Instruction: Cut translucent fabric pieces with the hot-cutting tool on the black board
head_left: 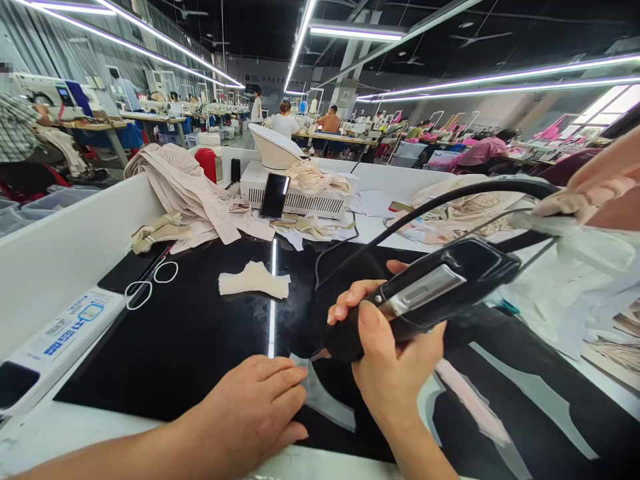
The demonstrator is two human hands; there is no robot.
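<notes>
My right hand (395, 360) is wrapped around a thick black corded hand tool (425, 293) with a silver plate on its side. The tool's tip points down and left, close to a curved, translucent whitish piece (327, 400) on the glossy black mat (165, 347). My left hand (260, 400) lies flat, its fingertips at the left edge of that curved piece. Farther back on the mat sits a small stack of cream fabric pieces (254, 281). To the right of my right hand lie a pinkish fabric strip (473, 400) and another long translucent piece (537, 393).
A white box (295, 190) with a phone (275, 195) leaning on it stands behind the mat. Beige fabric (195, 190) is piled at back left, near a red thread cone (206, 165). The tool's black cable (450, 193) arches to the upper right. Other people work at sewing tables beyond.
</notes>
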